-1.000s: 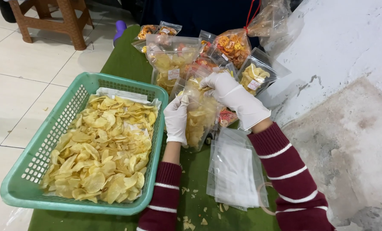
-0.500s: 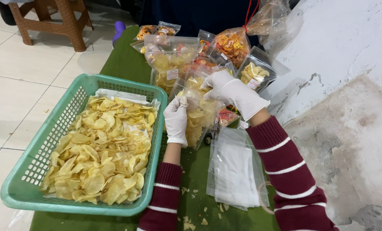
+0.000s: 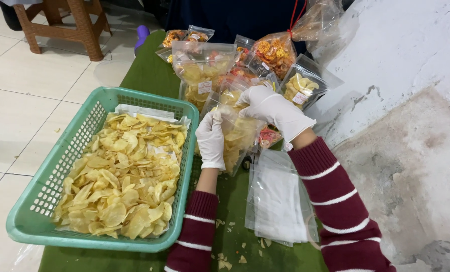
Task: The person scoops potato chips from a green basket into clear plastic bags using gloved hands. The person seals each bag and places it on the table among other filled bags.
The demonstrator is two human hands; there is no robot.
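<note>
Both my hands wear white gloves and dark red striped sleeves. My left hand [image 3: 211, 139] grips the left edge of a clear plastic bag of chips [image 3: 238, 135] that stands upright on the green table cover. My right hand [image 3: 268, 107] holds the same bag at its top right. To the left sits a green plastic basket [image 3: 48, 186] lined with paper and heaped with pale yellow chips [image 3: 124, 176].
Several filled chip bags [image 3: 204, 65] lie behind the held bag, some with orange chips [image 3: 275, 53]. A stack of empty clear bags [image 3: 280, 199] lies by my right forearm. Crumbs dot the green cover [image 3: 144, 70]. A wooden stool [image 3: 68, 22] stands on the tiled floor.
Both hands stay on the bag with only slight shifts; the bag and basket remain in place.
</note>
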